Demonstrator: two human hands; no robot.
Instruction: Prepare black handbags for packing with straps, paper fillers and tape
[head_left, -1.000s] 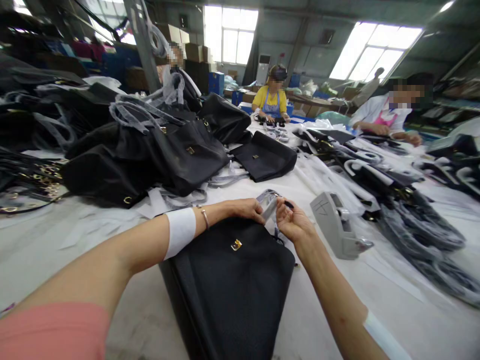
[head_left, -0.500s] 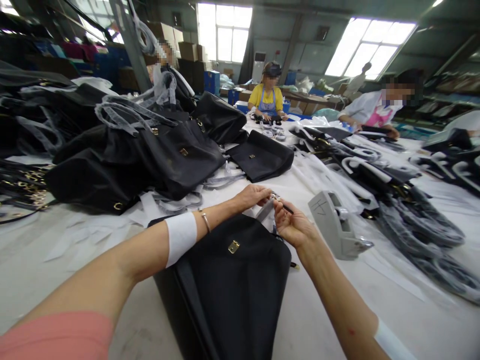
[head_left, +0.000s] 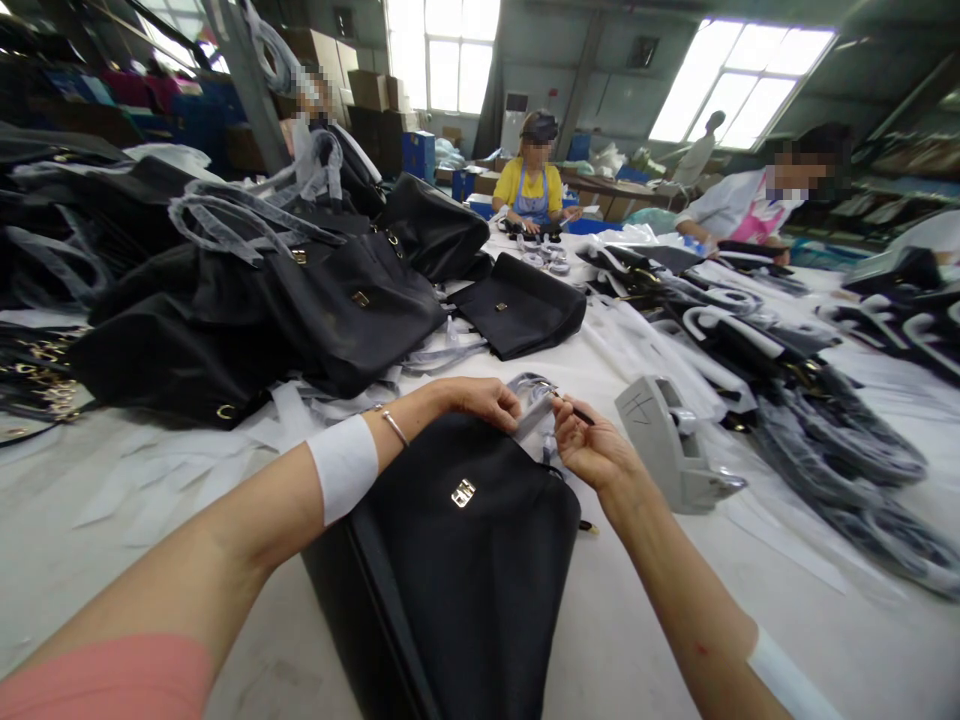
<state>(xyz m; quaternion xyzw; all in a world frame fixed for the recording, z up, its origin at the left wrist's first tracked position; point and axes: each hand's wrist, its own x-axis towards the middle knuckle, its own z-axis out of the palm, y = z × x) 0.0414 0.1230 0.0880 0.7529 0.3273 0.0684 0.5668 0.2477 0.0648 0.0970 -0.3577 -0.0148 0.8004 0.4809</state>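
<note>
Bag (head_left: 465, 590), black, with gold clasp (head_left: 463, 493) facing up, lies at the lower centre of the frame on a pale table (head_left: 247, 610). At its top edge, the left hand (head_left: 486, 403) has its fingers curled down; whether they pinch anything is hidden. Just beside it, the right hand (head_left: 592, 445) grips a thin dark piece (head_left: 577, 412) between thumb and fingers, near a pale wrapped loop (head_left: 531, 385).

Doing this well likely calls for the left to steady the bag's edge while the right works in small, light moves, keeping the dark piece from scraping the black surface, which would probably mark easily.

Counted near to far: one bag under the hands, one clasp on it, one thin dark piece, and one grey tape dispenser (head_left: 652, 440) right of centre. Beyond, one separate flap-front bag (head_left: 521, 310) lies mid-frame. The heap (head_left: 360, 320) at left holds several bags, too tangled to count, as is the wrapped pile (head_left: 802, 410) at right. Farther off, two co-workers show clearly: one in a yellow shirt (head_left: 555, 185), one in a pink apron (head_left: 752, 225).
</note>
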